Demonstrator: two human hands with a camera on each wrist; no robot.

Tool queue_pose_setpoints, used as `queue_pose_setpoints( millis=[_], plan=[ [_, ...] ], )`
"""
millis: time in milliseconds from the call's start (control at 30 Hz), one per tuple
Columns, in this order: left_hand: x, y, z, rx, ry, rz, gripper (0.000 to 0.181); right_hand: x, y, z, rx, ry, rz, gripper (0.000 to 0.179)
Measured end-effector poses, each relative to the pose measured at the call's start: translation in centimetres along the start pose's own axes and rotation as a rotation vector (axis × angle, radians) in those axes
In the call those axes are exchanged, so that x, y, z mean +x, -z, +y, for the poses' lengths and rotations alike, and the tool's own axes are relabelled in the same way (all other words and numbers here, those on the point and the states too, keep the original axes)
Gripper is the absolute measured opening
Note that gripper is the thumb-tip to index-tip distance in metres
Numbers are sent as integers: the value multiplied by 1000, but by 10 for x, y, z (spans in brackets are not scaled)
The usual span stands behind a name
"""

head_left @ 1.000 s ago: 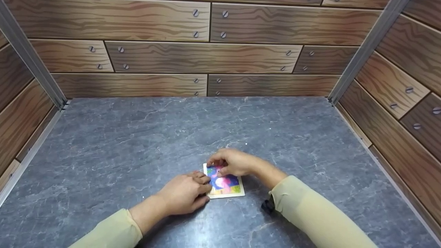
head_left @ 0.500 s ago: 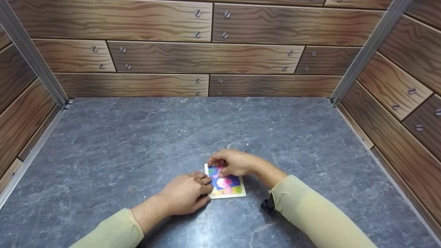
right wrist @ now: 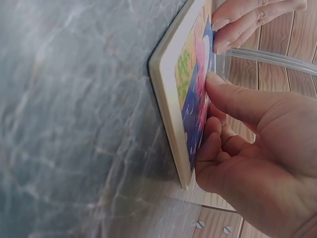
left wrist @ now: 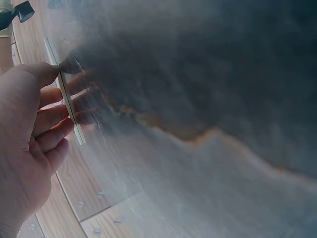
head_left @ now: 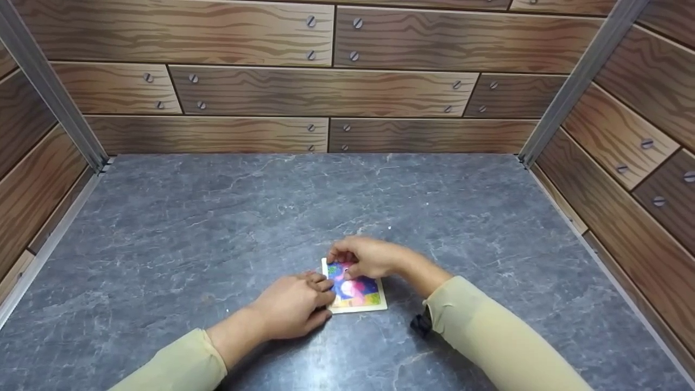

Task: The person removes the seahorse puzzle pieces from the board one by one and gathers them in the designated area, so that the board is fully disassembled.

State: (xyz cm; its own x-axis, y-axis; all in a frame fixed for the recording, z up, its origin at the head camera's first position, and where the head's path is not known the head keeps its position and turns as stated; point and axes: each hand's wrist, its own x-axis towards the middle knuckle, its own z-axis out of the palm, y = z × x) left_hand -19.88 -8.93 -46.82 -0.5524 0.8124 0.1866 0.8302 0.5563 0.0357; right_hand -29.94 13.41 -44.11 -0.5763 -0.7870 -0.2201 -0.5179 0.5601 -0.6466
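Observation:
A small flat board (head_left: 355, 290) with a pale frame and a colourful picture in blue, pink and yellow lies on the dark marbled table. My left hand (head_left: 290, 307) lies along its left side, fingertips over that edge; the left wrist view shows the board edge-on (left wrist: 69, 99) against thumb and fingers. Over the far part of the picture, my right hand (head_left: 369, 257) bends its fingers down. In the right wrist view its thumb (right wrist: 237, 99) touches the picture face and the other fingers curl close to the surface. I cannot tell whether something is pinched between them.
Wood-patterned panels (head_left: 260, 89) with printed screws stand behind the table, with more at both sides. Grey metal posts (head_left: 575, 81) mark the back corners. A tiny white speck (head_left: 389, 227) lies beyond the right hand. Something small and black (head_left: 421, 325) hangs at the right cuff.
The head view shifts very slightly. Both hands and the board otherwise keep their places.

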Motion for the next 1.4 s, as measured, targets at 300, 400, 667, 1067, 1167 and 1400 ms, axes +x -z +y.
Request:
queue_pose_setpoints(
  millis=[300,400,667,1067,1167,1400],
  plan=[
    [-1,-1,-1,5,-10,10,21,0,-1,2,3,3,-1,43],
    [-1,-1,-1,10,-15,15,22,0,0,2,8,2,1,42],
    [0,1,-2,46,-32,25,23,0,3,0,9,-3,-3,40],
    [-1,-2,-1,47,-42,48,24,0,3,1,57,-12,-29,36],
    [-2,-2,-2,44,-45,49,23,1,2,2,73,-10,-32,35],
    [-1,-2,-3,32,-43,47,22,0,1,-2,-6,-27,22,36]
  ],
)
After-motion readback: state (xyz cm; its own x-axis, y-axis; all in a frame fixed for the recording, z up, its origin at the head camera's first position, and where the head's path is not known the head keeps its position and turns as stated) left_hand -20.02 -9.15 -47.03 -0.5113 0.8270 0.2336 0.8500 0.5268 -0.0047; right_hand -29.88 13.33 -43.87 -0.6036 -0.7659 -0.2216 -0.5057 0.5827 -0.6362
